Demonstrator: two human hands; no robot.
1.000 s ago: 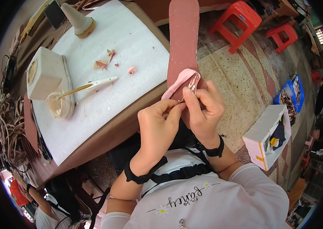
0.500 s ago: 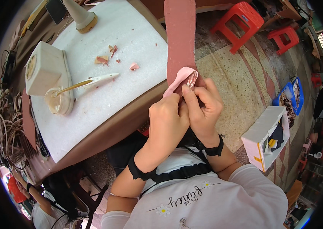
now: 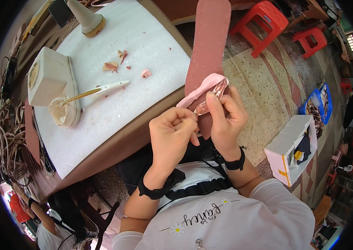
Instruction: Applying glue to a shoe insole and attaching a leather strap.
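A long reddish-brown shoe insole points away from me past the table's edge. Across its near part a pink strip loops over, and its brown-mottled underside shows between my hands. My left hand is closed, thumb and fingertips pinching the near end of the strip. On the right, my right hand grips the insole's near part, its thumb pressed beside the strip's turned-over section. The fingers behind the insole are hidden.
A white work sheet covers the table at left, bearing a white glue pot with a brush, a cone-shaped container and scraps. Red stools, a white box and a blue basket stand right. Another person's arm shows lower left.
My left hand has moved down and left, drawing apart from the right hand and exposing more of the strip's underside. The insole and right hand have shifted slightly right.
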